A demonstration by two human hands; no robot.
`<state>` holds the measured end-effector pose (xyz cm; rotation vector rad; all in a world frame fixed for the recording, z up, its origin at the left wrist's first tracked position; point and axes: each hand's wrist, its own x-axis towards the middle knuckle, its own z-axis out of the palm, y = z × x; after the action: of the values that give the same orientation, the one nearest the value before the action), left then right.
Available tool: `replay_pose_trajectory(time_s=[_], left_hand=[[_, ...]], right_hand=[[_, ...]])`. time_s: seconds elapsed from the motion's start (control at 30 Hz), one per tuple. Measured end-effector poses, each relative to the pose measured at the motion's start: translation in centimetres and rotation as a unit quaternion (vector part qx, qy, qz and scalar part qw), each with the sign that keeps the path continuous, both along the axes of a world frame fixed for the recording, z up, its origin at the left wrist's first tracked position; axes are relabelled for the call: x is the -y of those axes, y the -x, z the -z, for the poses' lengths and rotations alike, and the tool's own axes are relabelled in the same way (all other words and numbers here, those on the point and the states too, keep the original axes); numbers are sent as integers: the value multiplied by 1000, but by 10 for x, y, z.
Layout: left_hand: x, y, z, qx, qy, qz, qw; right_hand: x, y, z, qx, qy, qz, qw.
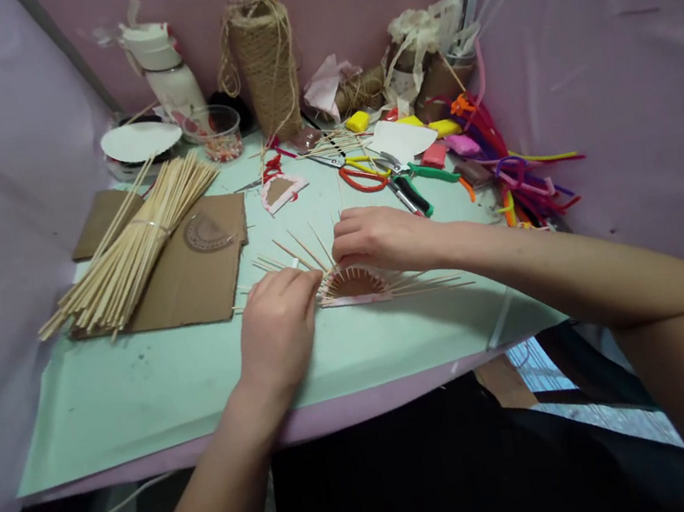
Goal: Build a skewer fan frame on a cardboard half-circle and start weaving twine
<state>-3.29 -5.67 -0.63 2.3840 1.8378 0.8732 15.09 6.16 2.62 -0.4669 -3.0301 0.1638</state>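
A small brown cardboard half-disc (355, 284) with a pale pink clay-like edge lies flat near the front of the table. Thin wooden sticks (307, 249) fan out from its curved rim. My left hand (277, 316) is closed at the fan's left side, thumb and fingertips pressed on its rim among the sticks. Over the upper right of the rim, my right hand (382, 240) has its fingers curled together, and a thin stick rises just above them. The fingers cover part of the rim, so the exact grip points are hidden.
A bundle of wooden sticks (140, 238) rests on cardboard (207, 280) beside a clear protractor (209, 231). Behind lie red-handled scissors (364, 177), green-handled pliers (433, 172) and a pink-edged piece (283, 190). Twine (267, 66), a bottle (171, 74) and pipe cleaners (517, 163) stand farther out.
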Motion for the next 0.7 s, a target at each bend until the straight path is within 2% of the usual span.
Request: replay_pose_trajectory(time_s=[0.2, 0.43, 0.7], left_hand=[[9, -4, 16, 12, -12, 14, 1000], [21, -5, 32, -11, -34, -12, 999], [18, -6, 37, -15, -24, -10, 1000]], right_hand=[[0, -15, 15, -35, 43, -4, 998], [5, -20, 25, -23, 30, 16, 999], [5, -20, 32, -30, 27, -17, 999]])
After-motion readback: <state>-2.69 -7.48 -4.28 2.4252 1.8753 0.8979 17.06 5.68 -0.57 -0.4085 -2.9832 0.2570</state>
